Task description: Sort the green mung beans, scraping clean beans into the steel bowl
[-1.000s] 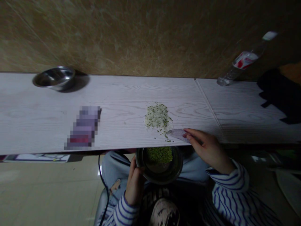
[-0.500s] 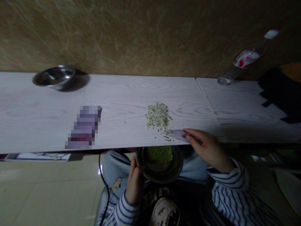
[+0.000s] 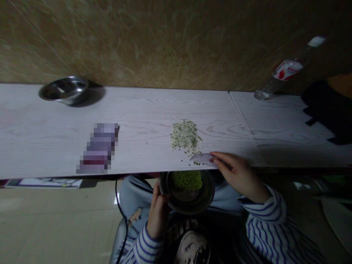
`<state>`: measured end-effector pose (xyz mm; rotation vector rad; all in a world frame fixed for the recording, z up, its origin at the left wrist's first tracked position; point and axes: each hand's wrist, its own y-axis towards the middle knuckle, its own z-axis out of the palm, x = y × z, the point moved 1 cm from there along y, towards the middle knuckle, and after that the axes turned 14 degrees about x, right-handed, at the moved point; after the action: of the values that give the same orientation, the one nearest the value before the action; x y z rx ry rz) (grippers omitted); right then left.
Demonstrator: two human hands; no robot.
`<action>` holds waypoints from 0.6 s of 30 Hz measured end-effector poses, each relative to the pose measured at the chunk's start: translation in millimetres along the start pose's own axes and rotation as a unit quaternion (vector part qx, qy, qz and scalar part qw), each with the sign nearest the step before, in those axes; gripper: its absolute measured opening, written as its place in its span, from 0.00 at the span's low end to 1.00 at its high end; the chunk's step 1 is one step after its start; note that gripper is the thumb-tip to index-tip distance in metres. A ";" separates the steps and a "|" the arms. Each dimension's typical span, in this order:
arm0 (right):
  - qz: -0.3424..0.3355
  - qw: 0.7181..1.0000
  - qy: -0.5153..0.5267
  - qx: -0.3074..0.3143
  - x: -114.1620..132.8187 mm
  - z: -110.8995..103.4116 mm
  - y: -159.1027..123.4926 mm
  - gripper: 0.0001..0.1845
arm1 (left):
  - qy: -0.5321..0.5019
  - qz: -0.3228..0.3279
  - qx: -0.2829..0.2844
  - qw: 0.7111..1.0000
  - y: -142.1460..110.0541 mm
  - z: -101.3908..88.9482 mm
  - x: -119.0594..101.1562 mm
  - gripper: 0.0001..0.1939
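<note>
My left hand [image 3: 158, 211] is closed on the left rim of a metal bowl [image 3: 189, 209], held below the table's front edge. Green mung beans [image 3: 187, 179] lie in the bowl. Between the thumb and fingers of my right hand [image 3: 239, 174] is a thin, see-through plastic piece [image 3: 202, 158] with a curved edge. It is low at the table's front edge, just above the bowl, with a few loose beans beside it. Behind it, a pile of white rice grains mixed with green beans [image 3: 184, 135] is spread on the table.
The pale wood-grain table [image 3: 143, 110] runs along a marbled wall. At the back left sits a metal bowl [image 3: 64, 91]. A pixelated flat object [image 3: 99, 148] lies at left. To the right are a clear bottle [image 3: 287, 69] and a dark item [image 3: 327, 106]. A black cable [image 3: 125, 216] hangs down.
My right hand has moved slightly left and toward the table's front edge with the plastic piece. Several beans now lie nearer the edge. My left hand and the bowl have barely moved.
</note>
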<state>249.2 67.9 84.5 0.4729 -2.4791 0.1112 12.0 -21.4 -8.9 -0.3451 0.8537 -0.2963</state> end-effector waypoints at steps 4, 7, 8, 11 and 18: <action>0.008 1.000 -0.002 -0.007 -0.2 1.1 3.6 0.16 | 0.012 0.009 0.002 1.000 0.3 -2.7 1.7 0.32; 0.020 1.000 0.001 -0.021 -0.6 -1.2 5.9 0.16 | 0.012 0.001 -0.005 1.000 0.1 -2.5 1.0 0.32; 0.024 0.999 0.004 -0.022 -0.3 -1.9 6.4 0.16 | 0.013 0.000 -0.009 1.000 -0.1 -2.0 0.5 0.31; 0.024 1.000 0.011 -0.016 2.2 -1.6 7.6 0.16 | 0.015 0.000 -0.017 1.000 -0.9 0.1 -1.1 0.29; 0.036 0.999 0.005 -0.027 1.5 1.8 13.4 0.16 | 0.006 0.009 -0.024 1.000 -1.7 1.6 -1.4 0.29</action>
<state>242.3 79.6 84.3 0.3588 -2.4826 0.0761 12.2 -22.1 -6.3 -0.3802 0.8760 -0.2618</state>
